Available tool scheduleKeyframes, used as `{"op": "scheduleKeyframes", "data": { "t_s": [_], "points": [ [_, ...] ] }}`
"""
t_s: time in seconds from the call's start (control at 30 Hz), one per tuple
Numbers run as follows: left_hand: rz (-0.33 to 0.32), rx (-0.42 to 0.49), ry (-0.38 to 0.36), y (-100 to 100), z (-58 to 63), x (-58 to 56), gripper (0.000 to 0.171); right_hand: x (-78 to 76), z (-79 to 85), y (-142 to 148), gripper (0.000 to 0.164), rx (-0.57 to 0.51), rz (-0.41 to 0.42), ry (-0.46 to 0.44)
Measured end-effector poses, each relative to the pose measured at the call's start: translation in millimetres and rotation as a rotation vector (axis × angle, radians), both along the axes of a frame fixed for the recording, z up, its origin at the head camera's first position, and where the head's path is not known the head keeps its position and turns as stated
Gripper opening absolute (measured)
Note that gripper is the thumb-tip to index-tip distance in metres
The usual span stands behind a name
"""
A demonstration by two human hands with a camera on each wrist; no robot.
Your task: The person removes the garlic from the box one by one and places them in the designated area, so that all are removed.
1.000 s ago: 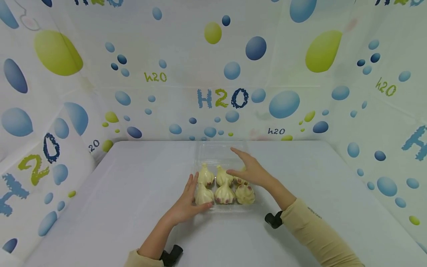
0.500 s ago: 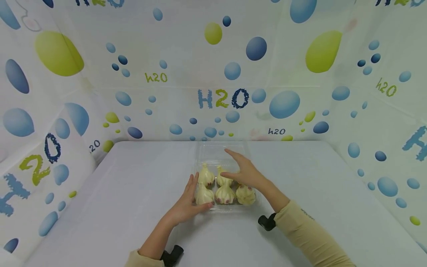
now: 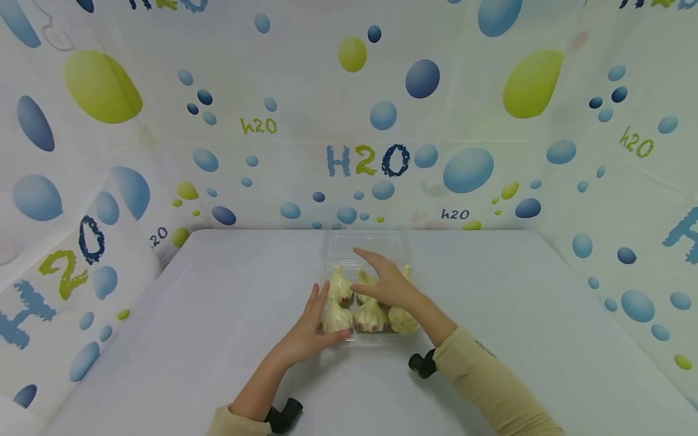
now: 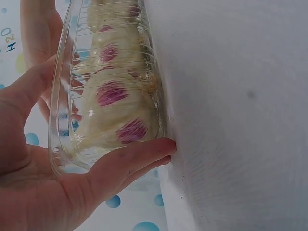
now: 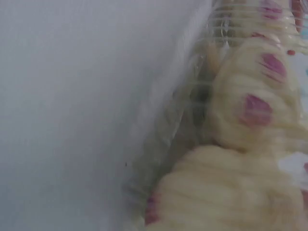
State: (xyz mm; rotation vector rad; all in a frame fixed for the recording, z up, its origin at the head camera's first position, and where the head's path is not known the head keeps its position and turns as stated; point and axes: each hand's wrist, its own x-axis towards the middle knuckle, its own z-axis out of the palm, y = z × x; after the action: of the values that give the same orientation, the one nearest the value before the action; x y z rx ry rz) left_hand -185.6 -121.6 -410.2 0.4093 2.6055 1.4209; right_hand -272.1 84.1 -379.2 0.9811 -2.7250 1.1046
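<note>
Several pale garlic bulbs (image 3: 371, 318) with purple patches sit in two rows in a clear plastic clamshell box (image 3: 366, 247), its lid folded back. At the box's near left corner is my left hand (image 3: 305, 336), its fingers straight along the left side and its thumb along the front wall. The left wrist view shows that hand (image 4: 62, 192) spread around the box's corner. Over the back row of bulbs reaches my right hand (image 3: 391, 284), thumb and fingers spread, holding nothing and covering some bulbs. Blurred bulbs (image 5: 250, 101) fill the side of the right wrist view.
The box stands on a white table (image 3: 245, 278), its lid near the back edge. Behind hangs a white curtain (image 3: 305, 72) printed with blue and green drops. Black wrist cameras (image 3: 285, 416) sit under both forearms.
My right hand has moved left over the box, from the right bulbs toward the middle, uncovering the one at back right. The left hand stays at the box's corner.
</note>
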Motion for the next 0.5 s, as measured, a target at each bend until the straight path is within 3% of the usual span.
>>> {"op": "scheduleKeyframes", "data": {
  "t_s": [0.5],
  "points": [
    [-0.003,0.001,0.002,-0.7,-0.3,-0.9,0.099,-4.8,-7.5,-18.8,0.076,0.029,0.028,0.034]
  ]
}}
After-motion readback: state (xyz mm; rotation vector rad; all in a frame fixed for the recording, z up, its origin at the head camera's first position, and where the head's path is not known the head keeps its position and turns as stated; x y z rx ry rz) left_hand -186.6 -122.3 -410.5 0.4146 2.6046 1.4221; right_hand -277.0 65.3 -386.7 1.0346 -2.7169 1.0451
